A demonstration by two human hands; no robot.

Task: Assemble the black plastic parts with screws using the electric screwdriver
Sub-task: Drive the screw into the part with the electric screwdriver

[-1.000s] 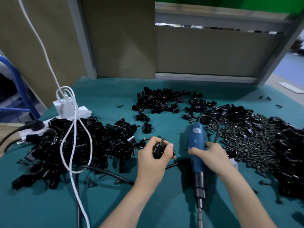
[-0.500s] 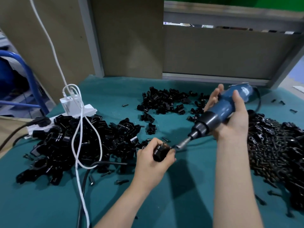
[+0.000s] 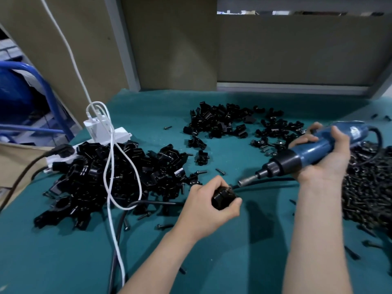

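At frame centre, the left hand (image 3: 209, 203) grips a black plastic part (image 3: 222, 197) above the teal surface (image 3: 63, 262). The right hand (image 3: 326, 158) clasps the blue electric screwdriver (image 3: 314, 150) at right, its tip angled toward the part, just beside it.

No writing, brand, number or sign can be read anywhere in this view. The blue electric screwdriver (image 3: 324, 145) carries a small pale label (image 3: 353, 130) near its cord end, but the mark is too blurred and too small to make out.
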